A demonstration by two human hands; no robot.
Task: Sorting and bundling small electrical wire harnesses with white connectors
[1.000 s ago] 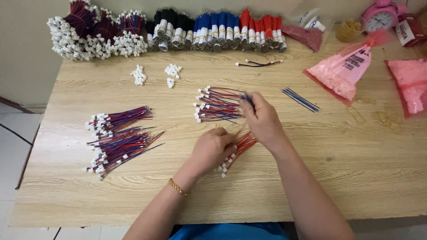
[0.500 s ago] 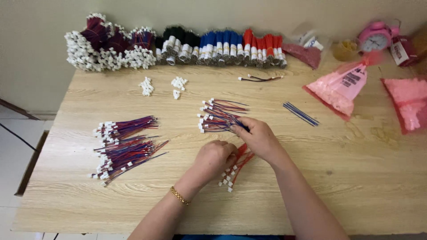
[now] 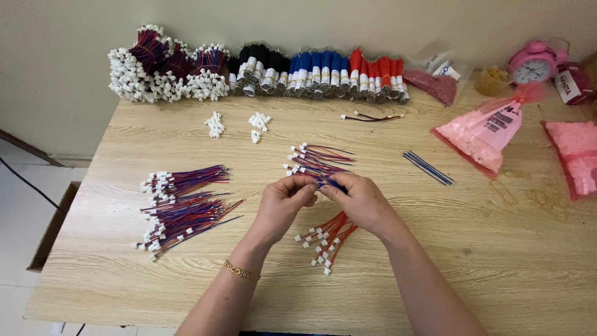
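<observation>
Both hands meet over the middle of the wooden table (image 3: 510,261), fingertips together and pinched on the near end of a small bundle of red-and-blue wires (image 3: 318,163) tipped with white connectors. The left hand (image 3: 283,205) comes in from the lower left, a thin gold bracelet (image 3: 242,271) on its wrist, and its thumb and forefinger close on the wires right where the right hand (image 3: 360,200) grips them from the other side; the two hands touch or nearly touch at that spot. The bundle fans out from the fingers away from the person, up and to the left, its connector ends lying on the table just beyond the hands. Directly under and just in front of the right hand lies a loose cluster of red wires (image 3: 326,239) with white plugs, untouched by either hand. To the left, well apart from the hands, sit two heaps of finished red-and-blue leads (image 3: 183,208). To the right of the hands lie a few bare blue wires (image 3: 428,168). Two small piles of white connectors (image 3: 236,123) rest farther back, and along the wall stand bundled wire stocks (image 3: 261,71) in purple, black, blue and red. A pink bag (image 3: 482,134) and a pink alarm clock (image 3: 533,63) occupy the far right corner.
</observation>
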